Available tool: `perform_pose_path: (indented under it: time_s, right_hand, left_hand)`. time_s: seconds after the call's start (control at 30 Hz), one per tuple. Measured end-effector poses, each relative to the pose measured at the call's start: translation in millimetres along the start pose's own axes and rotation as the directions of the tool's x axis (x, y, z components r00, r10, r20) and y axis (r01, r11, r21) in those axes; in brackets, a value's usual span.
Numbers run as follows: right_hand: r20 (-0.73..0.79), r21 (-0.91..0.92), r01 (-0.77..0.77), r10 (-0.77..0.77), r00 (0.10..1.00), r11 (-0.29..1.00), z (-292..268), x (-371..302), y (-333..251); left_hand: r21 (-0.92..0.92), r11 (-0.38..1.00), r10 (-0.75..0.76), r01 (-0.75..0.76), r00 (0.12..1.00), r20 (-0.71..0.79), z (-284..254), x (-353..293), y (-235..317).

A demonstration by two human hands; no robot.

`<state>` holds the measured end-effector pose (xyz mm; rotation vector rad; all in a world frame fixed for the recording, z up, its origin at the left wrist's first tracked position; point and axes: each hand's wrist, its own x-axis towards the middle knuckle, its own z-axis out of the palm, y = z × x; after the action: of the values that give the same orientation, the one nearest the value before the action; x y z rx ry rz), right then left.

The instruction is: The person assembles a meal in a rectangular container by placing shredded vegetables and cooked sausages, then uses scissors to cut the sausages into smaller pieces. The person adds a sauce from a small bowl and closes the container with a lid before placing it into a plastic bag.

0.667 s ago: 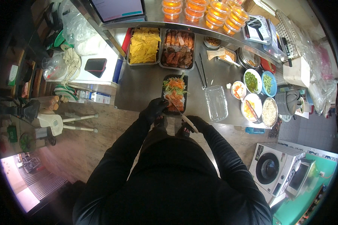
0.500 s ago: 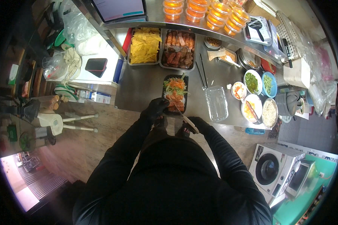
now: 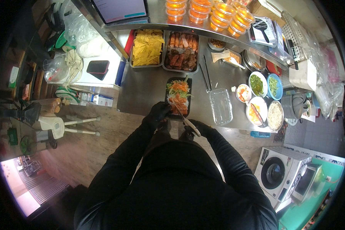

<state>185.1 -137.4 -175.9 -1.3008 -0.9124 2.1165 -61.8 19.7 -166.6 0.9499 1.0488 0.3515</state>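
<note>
A black food tray (image 3: 184, 113) lies lengthwise at the counter's front edge, holding shredded carrot and greens (image 3: 179, 89) at its far end and orange-brown pieces (image 3: 179, 108) nearer me. My left hand (image 3: 158, 113), in a black glove, is at the tray's left side, its fingers closed over the rim beside the pieces; whatever they pinch is hidden. My right hand (image 3: 200, 128), also dark-gloved, grips what looks like a pair of scissors (image 3: 191, 126) with pale handles. Their thin metal blades reach into the tray's near end, close to my left fingertips.
Behind the tray stand a pan of yellow wrappers (image 3: 148, 48) and a pan of browned meat and rolls (image 3: 181, 51). Black chopsticks (image 3: 206, 73) and a clear plastic box (image 3: 220, 106) lie right. Farther right are several bowls (image 3: 258, 83); a steel shelf (image 3: 157, 24) overhangs the back.
My right hand and the scissors have shifted slightly left and the handles have tilted a little. My left hand stays by the tray's rim, nearly unmoved.
</note>
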Motion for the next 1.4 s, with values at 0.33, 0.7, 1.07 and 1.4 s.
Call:
perform_pose_path:
  time_s: [0.33,0.7,1.07,1.4]
  right_hand:
    - [-0.075,-0.35,0.006,-0.034,0.997,0.937,4.1,3.3,-8.5]
    - [-0.119,-0.305,-0.018,-0.019,0.993,0.952,1.3,2.5,-1.2]
    - [-0.059,-0.271,0.091,-0.11,0.992,0.958,3.6,10.3,6.9]
    - [-0.088,-0.485,0.017,-0.069,0.994,0.874,21.8,7.2,-31.3]
  left_hand:
    - [0.073,0.997,-0.025,0.031,0.997,-0.074,7.9,-6.8,6.3]
    - [0.07,0.997,-0.03,0.032,0.999,-0.036,4.3,-11.5,3.5]
    - [-0.111,0.993,0.054,-0.051,0.998,0.02,16.6,-33.9,27.5]
    - [0.161,0.972,0.173,-0.17,0.985,-0.005,-1.7,-13.8,-10.3]
